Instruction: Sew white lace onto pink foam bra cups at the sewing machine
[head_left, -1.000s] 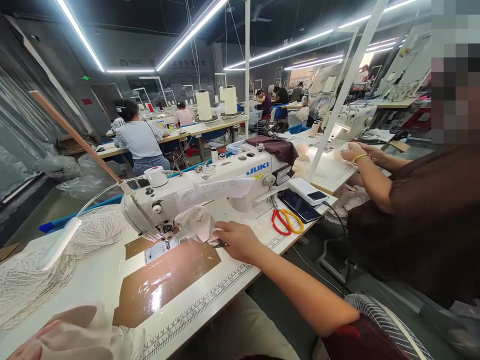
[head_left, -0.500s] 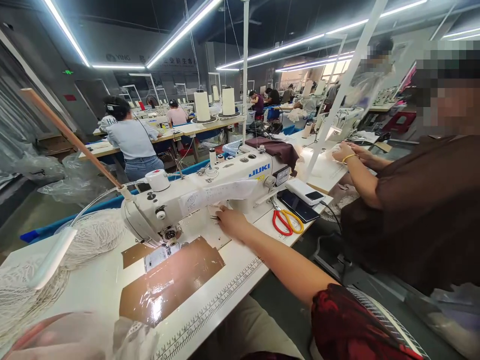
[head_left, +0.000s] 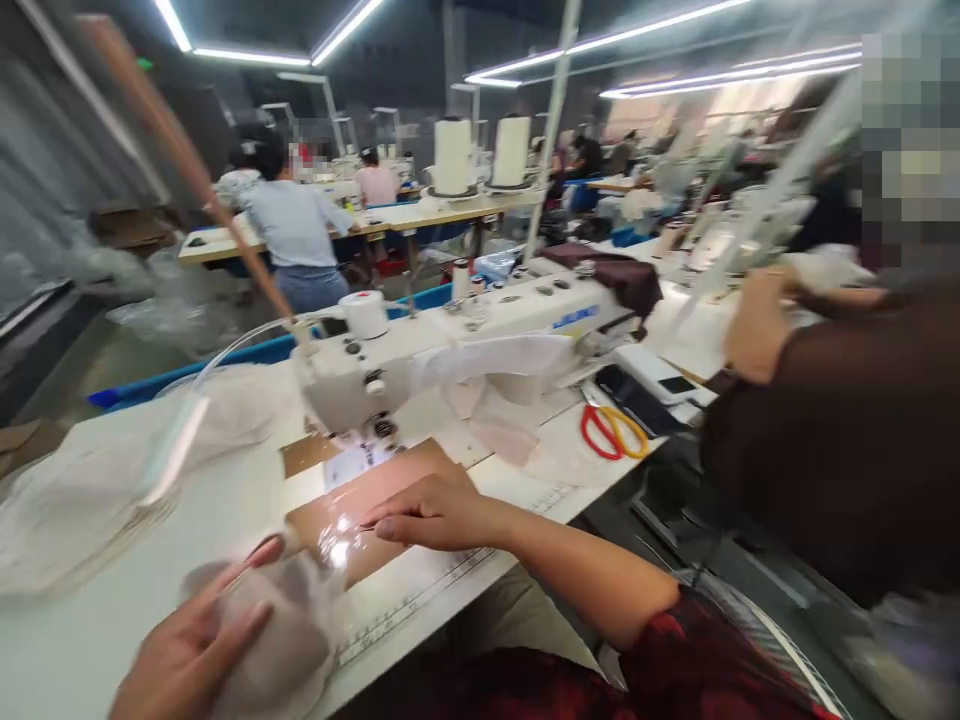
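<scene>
My left hand (head_left: 202,635) comes in at the lower left, its thumb and fingers closed on a pale sheer fabric piece (head_left: 289,620). My right hand (head_left: 435,510) is over the brown plate (head_left: 337,510) in front of the sewing machine (head_left: 450,345). Its fingers are drawn together, and a thin dark tip shows at them, too blurred to name. The presser foot area (head_left: 379,430) lies just beyond the plate. Another sheer fabric piece (head_left: 510,420) spreads under the machine arm and over the table to its right.
Scissors (head_left: 615,432) with red and yellow handles lie right of the machine, by a phone (head_left: 630,395) and a white device (head_left: 660,380). Pale fabric stacks (head_left: 82,510) cover the left of the table. A co-worker's brown sleeve (head_left: 810,430) is close at right.
My right hand has come from beneath the machine arm to the brown plate. My left hand has entered with sheer fabric. Sheer fabric now lies beneath the arm. The view has shifted.
</scene>
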